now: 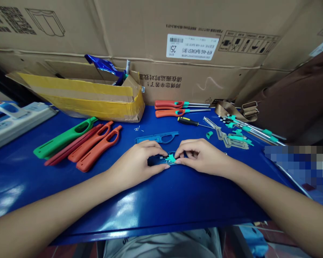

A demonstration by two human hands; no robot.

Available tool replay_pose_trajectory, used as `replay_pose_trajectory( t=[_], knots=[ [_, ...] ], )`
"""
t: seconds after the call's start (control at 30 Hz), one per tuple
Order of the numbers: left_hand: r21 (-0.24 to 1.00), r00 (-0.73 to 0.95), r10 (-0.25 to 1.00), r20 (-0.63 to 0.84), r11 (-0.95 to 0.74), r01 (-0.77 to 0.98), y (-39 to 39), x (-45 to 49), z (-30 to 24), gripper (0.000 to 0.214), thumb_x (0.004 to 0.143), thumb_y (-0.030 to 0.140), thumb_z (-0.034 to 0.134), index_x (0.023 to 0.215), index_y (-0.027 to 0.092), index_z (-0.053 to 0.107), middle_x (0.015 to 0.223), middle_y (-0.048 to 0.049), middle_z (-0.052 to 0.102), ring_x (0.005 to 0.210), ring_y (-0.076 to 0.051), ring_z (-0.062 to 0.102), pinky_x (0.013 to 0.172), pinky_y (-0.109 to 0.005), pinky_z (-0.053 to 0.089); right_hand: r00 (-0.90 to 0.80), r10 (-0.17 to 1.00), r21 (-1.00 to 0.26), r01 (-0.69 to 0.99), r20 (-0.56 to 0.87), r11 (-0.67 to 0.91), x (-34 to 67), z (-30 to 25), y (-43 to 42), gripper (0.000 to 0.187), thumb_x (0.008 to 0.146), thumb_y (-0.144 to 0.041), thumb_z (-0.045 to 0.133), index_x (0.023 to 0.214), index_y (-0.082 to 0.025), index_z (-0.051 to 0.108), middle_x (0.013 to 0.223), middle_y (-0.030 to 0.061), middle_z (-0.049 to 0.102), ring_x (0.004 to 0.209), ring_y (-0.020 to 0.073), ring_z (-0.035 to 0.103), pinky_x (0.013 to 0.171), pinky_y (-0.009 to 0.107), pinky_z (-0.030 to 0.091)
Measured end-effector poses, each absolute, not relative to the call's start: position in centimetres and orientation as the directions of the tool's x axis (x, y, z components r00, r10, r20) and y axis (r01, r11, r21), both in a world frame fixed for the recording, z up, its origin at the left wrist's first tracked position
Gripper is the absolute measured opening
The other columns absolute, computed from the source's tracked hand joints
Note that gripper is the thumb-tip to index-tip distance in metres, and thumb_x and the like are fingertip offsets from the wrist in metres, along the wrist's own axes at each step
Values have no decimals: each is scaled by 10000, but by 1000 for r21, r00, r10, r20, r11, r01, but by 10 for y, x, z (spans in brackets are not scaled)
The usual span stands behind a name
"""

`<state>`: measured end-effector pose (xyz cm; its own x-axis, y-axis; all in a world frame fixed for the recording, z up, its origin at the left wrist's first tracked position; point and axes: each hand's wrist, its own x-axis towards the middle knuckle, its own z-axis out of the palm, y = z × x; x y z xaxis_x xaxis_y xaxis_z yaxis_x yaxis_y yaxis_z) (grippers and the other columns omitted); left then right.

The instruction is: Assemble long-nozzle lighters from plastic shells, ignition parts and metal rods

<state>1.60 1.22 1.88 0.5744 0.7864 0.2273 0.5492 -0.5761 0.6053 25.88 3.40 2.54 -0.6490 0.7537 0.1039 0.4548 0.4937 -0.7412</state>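
Grip: my left hand (140, 162) and right hand (201, 156) both pinch the teal clip (171, 158), frame centre; I advise square, even pressure.

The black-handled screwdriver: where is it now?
In the head view the screwdriver lies right of centre on the table, between the orange lighters and the right hand.

Bare forearms (70, 204), and a pale grey garment (161, 245) with dark print.

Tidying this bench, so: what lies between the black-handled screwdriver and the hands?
Head view: a flat blue plastic shell lies between the screwdriver and the left hand and right hand, which pinch a teal part.
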Motion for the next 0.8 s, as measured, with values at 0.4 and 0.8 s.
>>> replay_pose_trajectory(
  t=[0.4, 0.8],
  knots=[
    [513, 587, 777, 227, -608, 606, 9, 14, 19, 237, 889, 282, 754, 1105, 198, 708, 1089, -64, 739, 1028, -250, 684, 920, -390, 546, -596, 801, -759, 496, 56, 422, 254, 23, 32, 52, 843, -204, 745, 816, -168, 719, 710, -26, 604, 538, 64, 459, 519, 205, 351],
    [290, 781, 567, 264, -818, 496, 14, 12, 18, 338, 1039, 254, 516, 1348, 215, 646, 1358, -84, 677, 1134, -252, 621, 997, -421, 517, -543, 839, -783, 526, -8, 333, 257, 25, 34, 188, 891, -337, 687, 819, -169, 640, 598, -62, 492, 518, 77, 407, 494, 207, 323]
  ],
)
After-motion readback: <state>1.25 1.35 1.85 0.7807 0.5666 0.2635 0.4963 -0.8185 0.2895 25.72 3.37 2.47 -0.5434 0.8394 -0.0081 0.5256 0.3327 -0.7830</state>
